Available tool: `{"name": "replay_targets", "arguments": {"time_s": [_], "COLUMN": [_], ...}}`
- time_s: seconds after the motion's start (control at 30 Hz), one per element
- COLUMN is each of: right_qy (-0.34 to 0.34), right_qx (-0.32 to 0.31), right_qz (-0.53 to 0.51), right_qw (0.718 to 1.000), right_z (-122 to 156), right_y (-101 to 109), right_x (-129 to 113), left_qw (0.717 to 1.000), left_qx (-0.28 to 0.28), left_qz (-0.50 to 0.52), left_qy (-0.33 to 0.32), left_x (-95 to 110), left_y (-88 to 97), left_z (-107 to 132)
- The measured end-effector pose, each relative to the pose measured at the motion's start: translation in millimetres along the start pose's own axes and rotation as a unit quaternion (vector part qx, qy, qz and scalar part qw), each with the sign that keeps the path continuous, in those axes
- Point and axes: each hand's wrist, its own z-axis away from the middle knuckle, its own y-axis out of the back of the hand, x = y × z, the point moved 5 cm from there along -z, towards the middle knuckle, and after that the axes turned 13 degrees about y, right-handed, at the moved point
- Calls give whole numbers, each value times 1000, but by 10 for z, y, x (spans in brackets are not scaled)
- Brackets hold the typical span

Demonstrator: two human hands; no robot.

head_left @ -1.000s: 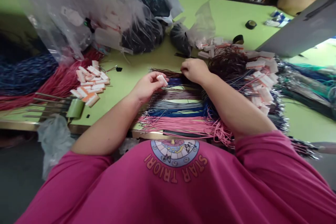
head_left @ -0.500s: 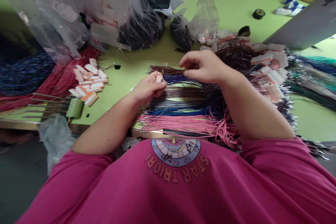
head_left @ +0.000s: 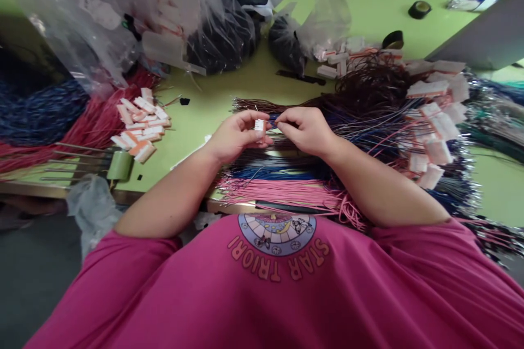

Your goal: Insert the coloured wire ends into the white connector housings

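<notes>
My left hand (head_left: 241,133) is closed on a small white and orange connector (head_left: 260,125), gripped between thumb and fingers. Just to its right, my right hand (head_left: 307,128) pinches what looks like a thin wire, its fingertips close to the connector; whether the wire's end sits in the connector cannot be made out. Beneath both hands lie rows of wires, sorted by colour: brown wires (head_left: 270,103) at the back, blue wires (head_left: 282,173) nearer me, and pink wires (head_left: 278,191) along the front edge.
On the left lies a pile of white and orange connectors (head_left: 141,125) beside red wires (head_left: 102,120) and a green cylinder with metal rods (head_left: 120,166). Clear plastic bags (head_left: 221,27) stand at the back. Wired connectors (head_left: 434,120) are heaped on the right, below a grey post (head_left: 483,32).
My right hand has come down and left to the connector, its fingers closing into a pinch. My left hand has shifted slightly right, and the connector shows more fully.
</notes>
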Motion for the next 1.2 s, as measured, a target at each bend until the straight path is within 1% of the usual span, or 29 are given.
{"name": "replay_targets", "arguments": {"time_s": [0.1, 0.2, 0.43, 0.57, 0.73, 0.87, 1.03, 1.13, 1.2], "right_qy": [-6, -17, -21, -10, -4, 15, 29, 34, 27], "right_qx": [-35, -58, -110, -111, -99, -104, -109, -109, -120], "right_qz": [70, 128, 213, 247, 262, 263, 225, 199, 188], "right_qw": [997, 990, 971, 962, 960, 959, 968, 973, 974], "right_z": [9, 18, -2, 2, 17, 7, 7, 13, 12], "right_y": [-24, -19, -5, -7, -11, -21, -86, -156, -209], "right_x": [-56, -86, -187, -217, -214, -249, -226, -188, -170], "left_qw": [1000, 999, 1000, 1000, 1000, 1000, 1000, 999, 999], "left_qx": [-12, -18, -14, -4, -14, -9, 6, 3, 4], "left_qz": [12, 28, 26, 20, 16, 13, -4, -25, -31], "left_qy": [2, 11, 7, 4, 8, -7, -22, -23, -20], "left_x": [-1, -2, -12, -20, -29, -35, -50, -73, -89], "left_y": [-6, 3, 14, 12, -15, -2, 19, -3, -22], "left_z": [-2, -10, -14, -10, -14, -33, -43, -52, -59]}}
